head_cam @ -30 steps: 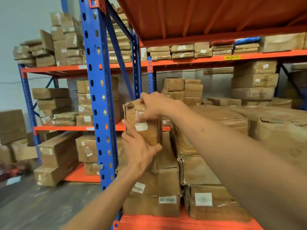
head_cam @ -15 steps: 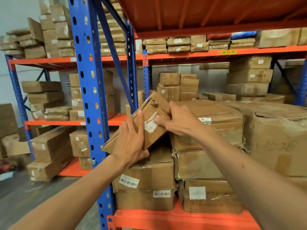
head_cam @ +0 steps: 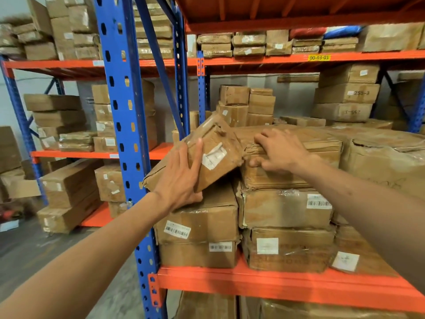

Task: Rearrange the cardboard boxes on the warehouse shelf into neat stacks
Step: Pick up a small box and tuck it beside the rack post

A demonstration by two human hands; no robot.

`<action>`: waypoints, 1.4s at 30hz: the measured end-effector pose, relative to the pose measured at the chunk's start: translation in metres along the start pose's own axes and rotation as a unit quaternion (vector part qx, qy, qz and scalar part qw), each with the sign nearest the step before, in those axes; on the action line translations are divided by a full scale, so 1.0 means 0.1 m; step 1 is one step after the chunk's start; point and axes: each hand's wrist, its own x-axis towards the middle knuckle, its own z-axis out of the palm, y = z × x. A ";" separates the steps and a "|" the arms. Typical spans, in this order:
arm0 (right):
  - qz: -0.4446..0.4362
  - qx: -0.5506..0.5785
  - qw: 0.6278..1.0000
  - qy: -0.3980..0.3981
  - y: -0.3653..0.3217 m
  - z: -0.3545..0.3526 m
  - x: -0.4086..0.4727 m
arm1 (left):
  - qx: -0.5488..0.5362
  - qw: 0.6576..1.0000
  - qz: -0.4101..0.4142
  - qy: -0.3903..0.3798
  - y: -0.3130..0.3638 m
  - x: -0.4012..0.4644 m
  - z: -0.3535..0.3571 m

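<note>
A worn, taped cardboard box [head_cam: 216, 155] with a white label lies tilted on top of the left stack [head_cam: 202, 226], its left end hanging low beside the blue upright. My left hand [head_cam: 181, 180] presses flat against its front and lower edge, holding it. My right hand [head_cam: 278, 150] has spread fingers resting on the front corner of the flat top box [head_cam: 296, 171] of the middle stack, apart from the tilted box. The stacks stand on the orange shelf beam [head_cam: 276, 284].
The blue perforated upright [head_cam: 124, 134] stands right at the left of the tilted box. A large crumpled box [head_cam: 386, 162] sits to the right. More boxes fill the back [head_cam: 248, 107], the upper shelf [head_cam: 253, 42] and the left rack [head_cam: 69, 185].
The small box has gone from upright to tilted, its left end lower. My right hand let go of it and moved right onto the middle stack's top box. My left hand stays on it.
</note>
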 end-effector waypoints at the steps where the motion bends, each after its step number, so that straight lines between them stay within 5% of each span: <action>1: 0.003 -0.003 1.000 -0.002 0.05 -0.04 0.00 | 0.018 1.000 0.014 -0.006 0.02 -0.01 0.06; 8: 0.049 0.037 0.998 -0.016 0.04 -0.11 0.06 | 0.143 0.988 0.023 -0.060 0.11 0.08 0.07; 12: 0.063 0.039 0.996 -0.044 -0.02 -0.15 0.03 | 0.211 0.953 0.167 -0.142 0.02 0.37 -0.09; 16: 0.065 -0.001 0.996 -0.058 -0.14 -0.17 -0.01 | 0.184 0.961 0.165 -0.123 0.02 0.13 0.09; 20: -0.101 -0.029 0.992 -0.076 -0.48 0.04 0.02 | 0.082 0.981 0.163 -0.060 -0.06 -0.06 0.26; 22: -0.150 -0.065 0.978 -0.131 -0.62 0.18 0.12 | -0.009 0.984 0.155 -0.093 -0.23 0.03 0.17; 25: -0.133 -0.094 0.975 -0.151 -0.71 0.32 0.29 | -0.027 0.986 0.103 -0.128 -0.50 0.17 0.14; 34: -0.140 -0.063 0.987 -0.039 -0.76 0.45 0.27 | -0.004 0.982 0.180 -0.050 -0.75 0.17 0.44; 42: -0.038 0.004 0.996 -0.075 -0.87 0.38 0.18 | -0.010 0.986 0.164 -0.035 -0.70 0.13 0.41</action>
